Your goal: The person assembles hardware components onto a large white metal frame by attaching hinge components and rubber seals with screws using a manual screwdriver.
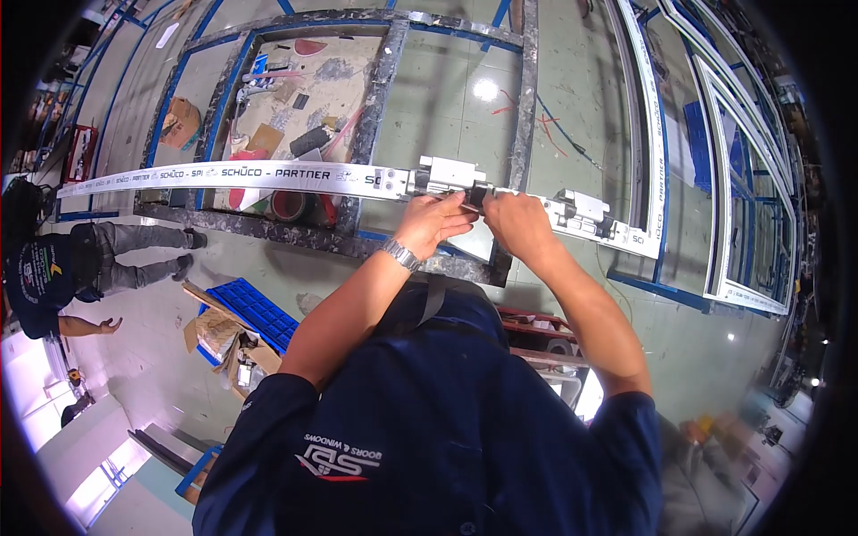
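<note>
I saw the long white profile (268,175) lying crosswise on the steel-framed surface (386,80), running from 9 o'clock to about 3 o'clock, presumably so its hardware face sat up and within reach. My left hand (435,225), with a wristwatch (400,255), and my right hand (518,223) met at the centre. Both sets of fingers were pinched on a small dark fitting (476,194) on the profile, between a silver block (447,170) at 12 o'clock and another block (583,211) toward 2 o'clock. That left little slack along the rail. The profile's near edge overhung the surface toward me. Window frames (715,161) crowded 3 o'clock, a blue crate (255,313) sat at 8 o'clock, and a co-worker (54,277) stood at 9 o'clock, well apart.
</note>
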The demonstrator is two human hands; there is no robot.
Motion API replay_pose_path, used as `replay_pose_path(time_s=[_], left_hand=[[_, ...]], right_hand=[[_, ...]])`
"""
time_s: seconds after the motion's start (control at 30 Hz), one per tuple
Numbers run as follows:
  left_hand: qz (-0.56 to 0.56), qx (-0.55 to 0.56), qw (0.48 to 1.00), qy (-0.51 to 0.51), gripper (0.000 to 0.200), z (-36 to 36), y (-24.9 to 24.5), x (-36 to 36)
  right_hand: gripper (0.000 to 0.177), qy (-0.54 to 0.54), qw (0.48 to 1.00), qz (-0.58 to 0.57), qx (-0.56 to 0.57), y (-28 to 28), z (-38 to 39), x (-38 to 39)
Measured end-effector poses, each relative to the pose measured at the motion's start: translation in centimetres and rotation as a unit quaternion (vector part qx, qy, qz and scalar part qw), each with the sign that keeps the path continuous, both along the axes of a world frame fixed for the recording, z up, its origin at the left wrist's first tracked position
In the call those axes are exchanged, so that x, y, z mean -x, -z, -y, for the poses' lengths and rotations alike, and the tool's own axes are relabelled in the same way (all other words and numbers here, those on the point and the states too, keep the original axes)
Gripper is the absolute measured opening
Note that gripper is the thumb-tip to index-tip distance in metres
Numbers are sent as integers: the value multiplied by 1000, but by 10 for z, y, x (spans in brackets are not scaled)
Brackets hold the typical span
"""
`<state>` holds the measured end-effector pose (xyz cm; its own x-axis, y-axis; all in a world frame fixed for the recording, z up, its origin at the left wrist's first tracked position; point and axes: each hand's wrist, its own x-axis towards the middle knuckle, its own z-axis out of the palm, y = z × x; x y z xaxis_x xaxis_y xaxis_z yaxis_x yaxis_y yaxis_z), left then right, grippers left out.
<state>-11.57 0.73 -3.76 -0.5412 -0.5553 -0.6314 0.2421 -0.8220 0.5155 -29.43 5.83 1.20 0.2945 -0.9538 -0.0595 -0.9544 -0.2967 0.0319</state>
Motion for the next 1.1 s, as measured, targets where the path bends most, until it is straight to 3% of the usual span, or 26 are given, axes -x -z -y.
replay_pose_path(time_s=[0.23,0.3,0.63,0.93,1.1], left_hand=[[-47,20,999,-16,25,-2,16,-1],[-13,2,1000,2,24,-2,8,1],[-36,18,999,27,21,-3,12,1],[89,18,995,38,31,-5,-6,7],[42,47,997,53,28,-7,7,3]], right_hand=[[11,-6,1000,8,9,2,-8,3],[12,5,1000,20,14,6,-8,4],[10,41,998,-25,-44,-1,-19,-2],[8,42,999,8,0,9,-23,-2],[13,37,999,21,-8,24,-33,14]])
